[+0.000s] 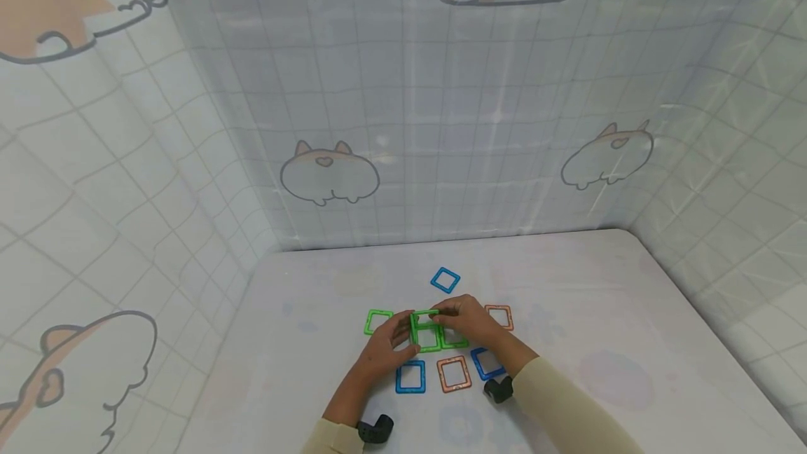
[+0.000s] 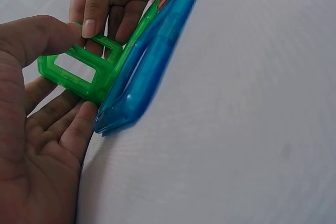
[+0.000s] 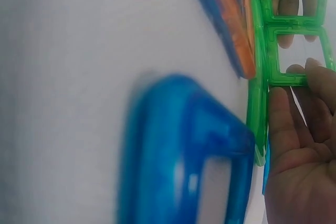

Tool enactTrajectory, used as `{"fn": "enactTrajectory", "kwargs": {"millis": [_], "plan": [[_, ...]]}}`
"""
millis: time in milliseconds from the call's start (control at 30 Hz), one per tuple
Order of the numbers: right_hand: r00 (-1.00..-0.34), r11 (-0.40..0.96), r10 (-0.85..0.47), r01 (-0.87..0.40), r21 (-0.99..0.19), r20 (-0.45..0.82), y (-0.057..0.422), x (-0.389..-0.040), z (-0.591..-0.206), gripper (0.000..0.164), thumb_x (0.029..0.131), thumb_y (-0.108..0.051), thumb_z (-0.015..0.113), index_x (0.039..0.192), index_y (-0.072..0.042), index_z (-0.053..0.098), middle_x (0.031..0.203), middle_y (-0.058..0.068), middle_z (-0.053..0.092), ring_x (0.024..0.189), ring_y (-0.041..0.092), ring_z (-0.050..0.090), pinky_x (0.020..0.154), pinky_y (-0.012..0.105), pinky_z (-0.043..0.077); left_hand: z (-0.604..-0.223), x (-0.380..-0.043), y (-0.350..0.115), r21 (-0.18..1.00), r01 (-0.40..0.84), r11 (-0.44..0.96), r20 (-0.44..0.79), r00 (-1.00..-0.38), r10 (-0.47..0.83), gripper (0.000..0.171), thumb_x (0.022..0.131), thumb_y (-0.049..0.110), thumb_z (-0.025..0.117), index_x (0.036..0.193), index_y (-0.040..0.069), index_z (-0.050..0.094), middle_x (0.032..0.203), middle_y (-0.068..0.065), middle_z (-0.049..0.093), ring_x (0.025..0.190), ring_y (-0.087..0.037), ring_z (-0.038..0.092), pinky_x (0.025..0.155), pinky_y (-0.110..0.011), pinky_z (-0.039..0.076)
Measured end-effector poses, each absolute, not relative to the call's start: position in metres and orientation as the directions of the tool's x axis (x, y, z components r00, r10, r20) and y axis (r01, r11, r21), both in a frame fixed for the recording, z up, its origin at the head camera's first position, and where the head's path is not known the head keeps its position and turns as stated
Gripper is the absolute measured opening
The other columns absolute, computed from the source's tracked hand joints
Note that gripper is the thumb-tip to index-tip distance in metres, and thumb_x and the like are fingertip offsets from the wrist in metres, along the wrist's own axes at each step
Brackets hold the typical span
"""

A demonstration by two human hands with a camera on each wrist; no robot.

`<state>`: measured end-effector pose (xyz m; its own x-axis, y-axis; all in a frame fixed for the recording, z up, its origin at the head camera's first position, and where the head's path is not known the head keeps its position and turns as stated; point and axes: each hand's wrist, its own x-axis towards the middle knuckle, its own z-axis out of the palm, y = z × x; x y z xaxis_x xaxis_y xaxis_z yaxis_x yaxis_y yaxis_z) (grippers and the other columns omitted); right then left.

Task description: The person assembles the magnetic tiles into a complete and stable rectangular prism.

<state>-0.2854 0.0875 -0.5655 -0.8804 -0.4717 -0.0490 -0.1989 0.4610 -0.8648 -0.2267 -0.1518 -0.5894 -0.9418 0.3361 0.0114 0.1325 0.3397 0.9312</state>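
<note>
Between my hands, green magnetic tiles, open square frames, stand upright on the table as a small joined structure. The left hand holds the left side of a green tile; its thumb lies over the frame and its fingers are curled behind. My right hand pinches another upright green tile between thumb and fingers. In the right wrist view, two green frames meet edge to edge, with left-hand fingers showing through their openings. A flat green tile lies at the structure's right, partly hidden beneath my right hand.
Nearest me lie a blue tile, an orange tile and another blue tile. A green tile is at left, an orange one at right, a blue one farther back. Patterned curtains surround the white table.
</note>
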Motion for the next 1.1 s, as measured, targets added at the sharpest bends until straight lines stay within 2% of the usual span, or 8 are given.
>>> {"fn": "enactTrajectory", "kwargs": {"millis": [533,1000,1100], "plan": [[-0.877,0.464,-0.476,-0.198,-0.863,-0.055,0.087,-0.287,-0.566,0.024,0.093,-0.031,0.072,0.116,-0.027,0.075,0.111,-0.013,0.073,0.113,0.014,0.066,0.103,0.049,0.051,-0.589,-0.226,-0.151,0.927,0.133,0.352,0.009,-0.943,0.333,0.072,0.089,0.028,0.073,0.151,0.016,0.039,0.148,-0.007,0.05,0.133,-0.025,0.053,0.109,-0.036,0.046],[-0.869,0.481,-0.494,-0.236,-0.844,-0.038,0.1,-0.288,-0.558,0.044,0.095,-0.033,0.069,0.134,-0.014,0.064,0.128,-0.004,0.068,0.124,0.021,0.061,0.105,0.048,0.049,-0.59,-0.226,-0.15,0.934,0.112,0.34,-0.001,-0.949,0.316,0.071,0.088,0.026,0.076,0.15,0.02,0.04,0.148,-0.004,0.05,0.136,-0.024,0.051,0.111,-0.036,0.044],[-0.868,0.486,-0.495,-0.232,-0.843,-0.046,0.104,-0.288,-0.555,0.046,0.095,-0.034,0.068,0.137,-0.014,0.061,0.132,-0.003,0.065,0.126,0.021,0.06,0.105,0.047,0.049,-0.59,-0.226,-0.149,0.927,0.117,0.356,-0.001,-0.95,0.313,0.071,0.089,0.027,0.075,0.15,0.019,0.04,0.148,-0.005,0.05,0.135,-0.024,0.051,0.11,-0.036,0.045]]}}
